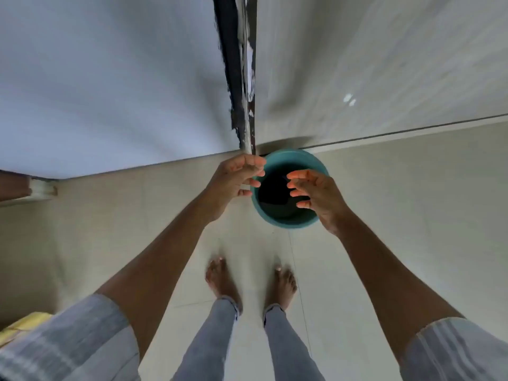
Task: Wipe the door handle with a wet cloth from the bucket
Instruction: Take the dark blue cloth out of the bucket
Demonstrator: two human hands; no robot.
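Note:
A teal bucket (pixel 286 220) stands on the tiled floor against the wall, right below a dark, paint-chipped door edge (pixel 233 78). Its inside is dark, and a dark cloth shape (pixel 275 191) seems to lie in it. My left hand (pixel 233 180) hovers at the bucket's left rim with fingers spread, holding nothing. My right hand (pixel 316 193) hangs over the bucket's right side, fingers apart and empty. No door handle is in view.
My bare feet (pixel 222 279) stand on pale floor tiles just behind the bucket. A white door or wall panel (pixel 110 78) rises on the left, a pale wall (pixel 384 64) on the right. A yellow object (pixel 24 325) lies at the lower left.

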